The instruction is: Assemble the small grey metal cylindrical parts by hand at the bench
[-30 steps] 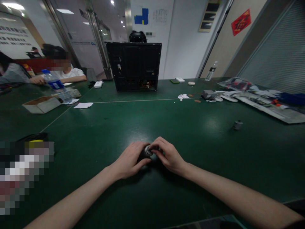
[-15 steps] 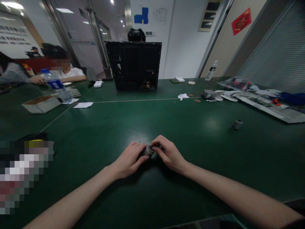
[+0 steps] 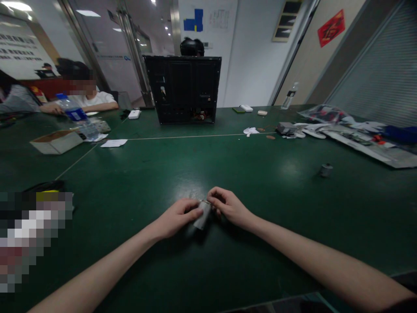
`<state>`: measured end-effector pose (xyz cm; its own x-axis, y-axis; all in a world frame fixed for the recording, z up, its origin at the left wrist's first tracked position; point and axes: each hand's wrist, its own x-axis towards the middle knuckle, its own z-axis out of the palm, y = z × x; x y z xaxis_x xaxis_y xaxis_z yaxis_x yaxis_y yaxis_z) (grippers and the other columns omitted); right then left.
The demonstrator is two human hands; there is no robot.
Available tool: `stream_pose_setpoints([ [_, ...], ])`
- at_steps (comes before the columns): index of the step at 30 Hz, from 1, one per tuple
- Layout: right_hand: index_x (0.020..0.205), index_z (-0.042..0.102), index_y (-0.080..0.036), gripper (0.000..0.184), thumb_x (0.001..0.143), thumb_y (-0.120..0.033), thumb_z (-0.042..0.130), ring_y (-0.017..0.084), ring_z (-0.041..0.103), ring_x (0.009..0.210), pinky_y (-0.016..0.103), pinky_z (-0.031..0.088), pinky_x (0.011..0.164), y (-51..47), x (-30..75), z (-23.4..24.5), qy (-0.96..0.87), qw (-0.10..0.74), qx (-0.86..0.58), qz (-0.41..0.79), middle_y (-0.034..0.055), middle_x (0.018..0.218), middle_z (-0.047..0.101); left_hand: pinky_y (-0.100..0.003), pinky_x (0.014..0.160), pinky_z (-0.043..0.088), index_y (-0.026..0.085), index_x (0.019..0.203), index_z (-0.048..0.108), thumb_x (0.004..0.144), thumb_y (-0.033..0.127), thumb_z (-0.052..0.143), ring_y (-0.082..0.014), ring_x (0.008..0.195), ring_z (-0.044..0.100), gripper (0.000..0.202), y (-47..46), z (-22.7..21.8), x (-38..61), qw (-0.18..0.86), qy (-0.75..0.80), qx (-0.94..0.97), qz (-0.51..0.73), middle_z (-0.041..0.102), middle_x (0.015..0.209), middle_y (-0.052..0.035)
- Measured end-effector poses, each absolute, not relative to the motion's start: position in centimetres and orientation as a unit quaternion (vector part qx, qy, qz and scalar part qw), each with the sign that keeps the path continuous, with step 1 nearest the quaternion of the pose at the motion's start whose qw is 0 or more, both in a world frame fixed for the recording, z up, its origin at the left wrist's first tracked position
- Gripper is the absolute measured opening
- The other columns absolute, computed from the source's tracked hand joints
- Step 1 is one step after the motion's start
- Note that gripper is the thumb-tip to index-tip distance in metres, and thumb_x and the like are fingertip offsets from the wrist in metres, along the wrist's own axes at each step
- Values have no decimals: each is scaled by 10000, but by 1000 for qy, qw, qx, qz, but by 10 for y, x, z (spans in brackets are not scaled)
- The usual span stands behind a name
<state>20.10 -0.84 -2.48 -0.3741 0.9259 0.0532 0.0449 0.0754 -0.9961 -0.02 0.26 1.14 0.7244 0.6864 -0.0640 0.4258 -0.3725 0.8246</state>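
A small grey metal cylinder [image 3: 203,215] lies tilted just above the green table [image 3: 228,174], between my two hands. My left hand [image 3: 176,217] grips its side with curled fingers. My right hand [image 3: 228,208] is closed in a pinch at the cylinder's upper end; what its fingertips hold there is too small to make out. A second small grey cylinder [image 3: 325,170] stands alone on the table to the right, out of reach of both hands.
A black open computer case [image 3: 183,89] stands at the table's far middle. A cardboard box [image 3: 57,142] and water bottle [image 3: 76,117] sit far left near seated people. Bags and metal panels [image 3: 358,134] clutter the far right. A black-yellow tool [image 3: 44,188] lies left.
The cylinder, earlier seen end-on with its round face toward me, now lies with its long side showing. Both hands shifted slightly lower and the right fingers moved to its upper end.
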Motion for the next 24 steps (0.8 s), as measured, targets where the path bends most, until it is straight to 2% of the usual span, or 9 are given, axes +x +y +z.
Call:
stream_pose_setpoints([
  [3, 836, 505, -161, 267, 832, -422, 565, 42, 460, 454, 156, 402, 421, -7, 201, -22, -596, 399, -393, 575, -62, 623, 478, -269, 687, 425, 144, 940, 621, 909, 461, 426, -176, 764, 562, 374, 1, 13, 1, 545, 335, 753, 151, 619, 831, -28],
  [6, 835, 510, -163, 276, 818, -429, 580, 44, 458, 454, 160, 402, 423, -7, 201, -20, -591, 401, -390, 581, -63, 618, 477, -297, 755, 442, 145, 1004, 602, 924, 421, 421, -192, 837, 594, 340, -1, 17, 2, 631, 316, 693, 150, 639, 887, -46],
  [8, 847, 512, -164, 276, 811, -426, 590, 45, 464, 464, 161, 404, 429, -8, 201, -19, -590, 402, -384, 585, -59, 631, 490, -319, 809, 439, 153, 1042, 590, 931, 396, 420, -200, 896, 596, 317, -1, 17, 2, 650, 305, 680, 151, 638, 936, -54],
  [14, 878, 514, -169, 264, 809, -410, 599, 44, 470, 466, 161, 403, 438, -10, 202, -16, -582, 399, -382, 597, -57, 639, 506, -334, 854, 426, 175, 1118, 542, 880, 373, 513, -202, 942, 558, 311, 0, 10, 0, 558, 356, 735, 146, 598, 1020, -44],
  [20, 874, 520, -174, 247, 804, -394, 609, 46, 469, 449, 170, 398, 432, -10, 203, -15, -590, 404, -382, 585, -51, 646, 522, -358, 918, 420, 189, 1125, 512, 869, 327, 532, -213, 1036, 560, 291, -4, 15, 4, 545, 354, 744, 159, 601, 1105, -53],
  [24, 880, 505, -188, 233, 818, -396, 589, 61, 451, 453, 183, 396, 419, -11, 203, -13, -578, 456, -400, 545, -56, 620, 496, -363, 918, 436, 206, 1122, 487, 882, 288, 514, -209, 1045, 582, 256, -6, 14, 5, 518, 354, 755, 188, 625, 1111, -51],
])
